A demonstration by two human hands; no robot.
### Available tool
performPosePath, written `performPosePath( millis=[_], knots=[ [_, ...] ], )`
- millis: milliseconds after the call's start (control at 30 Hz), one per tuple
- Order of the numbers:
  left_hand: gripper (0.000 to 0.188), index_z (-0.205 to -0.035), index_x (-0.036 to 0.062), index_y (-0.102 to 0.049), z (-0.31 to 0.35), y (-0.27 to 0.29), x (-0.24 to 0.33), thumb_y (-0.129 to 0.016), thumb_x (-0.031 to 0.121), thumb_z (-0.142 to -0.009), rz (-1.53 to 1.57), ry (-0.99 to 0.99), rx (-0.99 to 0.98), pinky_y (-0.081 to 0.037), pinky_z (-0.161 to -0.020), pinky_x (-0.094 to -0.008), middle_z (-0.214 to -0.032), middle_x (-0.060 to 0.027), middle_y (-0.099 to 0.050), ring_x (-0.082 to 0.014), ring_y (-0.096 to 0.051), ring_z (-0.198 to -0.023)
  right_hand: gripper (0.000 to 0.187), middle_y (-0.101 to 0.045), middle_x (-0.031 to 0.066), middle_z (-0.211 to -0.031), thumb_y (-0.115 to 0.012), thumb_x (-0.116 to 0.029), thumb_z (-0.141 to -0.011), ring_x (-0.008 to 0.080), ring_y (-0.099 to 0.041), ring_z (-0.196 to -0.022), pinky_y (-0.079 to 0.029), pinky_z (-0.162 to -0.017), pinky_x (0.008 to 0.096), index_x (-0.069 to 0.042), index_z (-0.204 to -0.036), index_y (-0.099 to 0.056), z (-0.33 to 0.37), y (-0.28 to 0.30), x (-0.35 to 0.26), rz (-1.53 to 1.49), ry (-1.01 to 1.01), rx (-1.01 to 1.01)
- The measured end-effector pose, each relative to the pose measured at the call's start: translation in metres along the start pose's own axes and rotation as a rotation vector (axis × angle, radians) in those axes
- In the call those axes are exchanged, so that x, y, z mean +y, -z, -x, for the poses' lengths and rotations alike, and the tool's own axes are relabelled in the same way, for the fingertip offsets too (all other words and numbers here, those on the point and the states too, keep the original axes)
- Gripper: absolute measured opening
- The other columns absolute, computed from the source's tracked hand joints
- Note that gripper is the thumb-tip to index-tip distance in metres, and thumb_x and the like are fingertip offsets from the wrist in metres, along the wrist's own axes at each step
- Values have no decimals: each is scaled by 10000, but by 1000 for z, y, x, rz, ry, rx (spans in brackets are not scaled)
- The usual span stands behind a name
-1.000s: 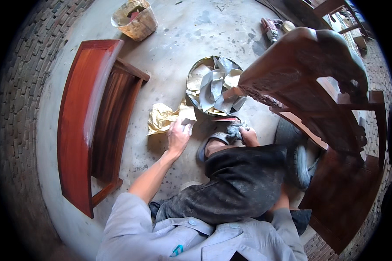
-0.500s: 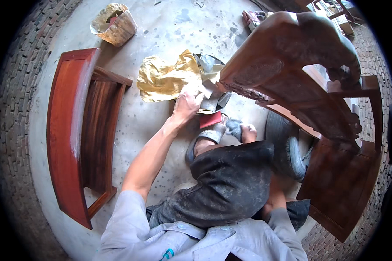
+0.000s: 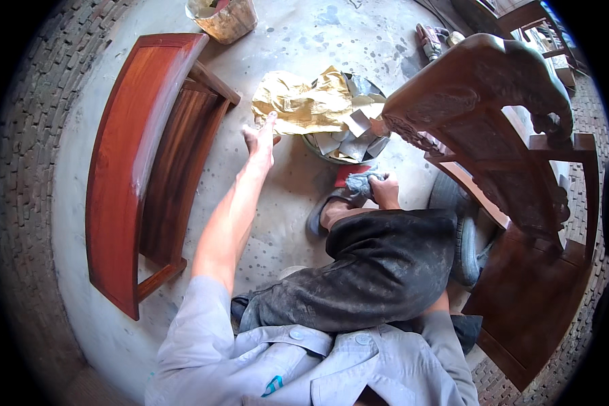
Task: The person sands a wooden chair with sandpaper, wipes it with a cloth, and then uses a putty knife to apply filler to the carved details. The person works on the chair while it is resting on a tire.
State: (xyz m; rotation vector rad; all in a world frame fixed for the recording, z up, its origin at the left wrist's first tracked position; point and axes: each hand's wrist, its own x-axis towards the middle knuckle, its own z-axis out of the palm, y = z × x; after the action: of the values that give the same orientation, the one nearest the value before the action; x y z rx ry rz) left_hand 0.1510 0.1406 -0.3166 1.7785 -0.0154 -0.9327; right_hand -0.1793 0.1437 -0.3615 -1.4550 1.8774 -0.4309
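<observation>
My left hand (image 3: 261, 141) reaches forward with its fingers apart, at the lower left corner of a crumpled golden-yellow sheet (image 3: 298, 105). One fingertip overlaps the sheet's edge; whether it presses on it I cannot tell. The sheet's right end lies over a round tub (image 3: 333, 160) full of cut grey and pale pieces (image 3: 353, 145) that look like sandpaper. Close to my knee, my right hand (image 3: 387, 192) is closed on a bunched grey-blue rag (image 3: 363, 183). A red flat piece (image 3: 345, 174) shows behind the rag, above my sandalled foot.
A reddish wooden bench-like piece (image 3: 115, 176) stands on the left. To the right is a carved dark wooden chair (image 3: 480, 88), with a tyre (image 3: 465, 254) beside it. A stained bucket (image 3: 227, 24) and a power tool (image 3: 429, 42) sit farther off on the concrete floor.
My left hand has shifted from the sheet's right part to its lower left corner, and its fingers have spread. The rag has risen in my right hand. The whole view has shifted.
</observation>
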Motion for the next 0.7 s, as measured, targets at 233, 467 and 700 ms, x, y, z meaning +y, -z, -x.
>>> performPosePath(
  millis=[233, 467, 700],
  knots=[
    [257, -980, -37, -671, -18, -36, -29, -609, 140, -805, -408, -479, -295, -531, -801, -384, -958, -181, -712, -280, -678, -889, 303, -677, 113, -833, -689, -305, -825, 226, -631, -742, -497, -647, 358, -7, -877, -667, 21, 57, -1, 220, 593, -426],
    [197, -919, -1, -625, -8, -59, -71, -569, 158, -817, -1060, -911, -143, -419, -937, -480, -1060, -224, -569, -389, -498, -1085, 312, -670, 87, -1053, -508, -194, -966, 194, -662, -868, -543, -699, 312, 18, -1182, -582, 2, 40, -28, -1005, -350, -738],
    [765, -1405, -49, -303, 23, -39, -25, -667, 142, -761, -905, -719, -264, -385, -1061, -465, -1313, -240, -437, -403, -430, -1232, 168, -669, 68, -881, -583, -187, -910, 154, -631, -729, -518, -639, 296, -35, -965, -631, -19, 14, -98, -1173, -363, -475]
  ],
)
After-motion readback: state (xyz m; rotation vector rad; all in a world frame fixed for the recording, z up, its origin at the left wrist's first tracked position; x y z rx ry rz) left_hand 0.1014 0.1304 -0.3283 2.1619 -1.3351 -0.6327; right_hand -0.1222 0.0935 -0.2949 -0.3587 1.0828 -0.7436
